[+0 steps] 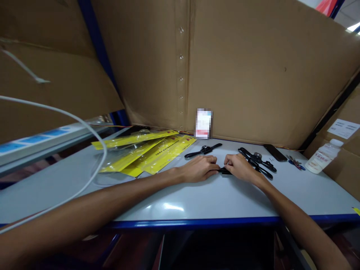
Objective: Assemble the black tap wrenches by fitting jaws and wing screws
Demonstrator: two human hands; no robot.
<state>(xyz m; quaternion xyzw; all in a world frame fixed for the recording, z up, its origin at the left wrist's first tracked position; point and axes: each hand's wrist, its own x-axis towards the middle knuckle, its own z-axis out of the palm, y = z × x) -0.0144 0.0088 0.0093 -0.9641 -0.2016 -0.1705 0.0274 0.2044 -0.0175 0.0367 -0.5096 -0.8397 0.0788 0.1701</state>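
A black spokeshave [225, 171] lies low over the white tabletop, mostly covered by my hands. My left hand [201, 168] is closed around its left end. My right hand [237, 167] pinches at its middle from above; the fingertips hide what they touch there. Behind my left hand another black spokeshave [204, 150] rests on the table. Several more black spokeshave parts or bodies [257, 160] lie crossed just to the right of my right hand, with a small round metal piece [257, 154] among them.
Yellow-edged clear packages [157, 153] are piled at the left. A lit phone [203, 123] leans on the cardboard wall. At the right are a dark phone-like slab [275, 152], keys [296, 162] and a white bottle [323, 156]. A white cable [104, 144] loops across the left, near a power strip [42, 138].
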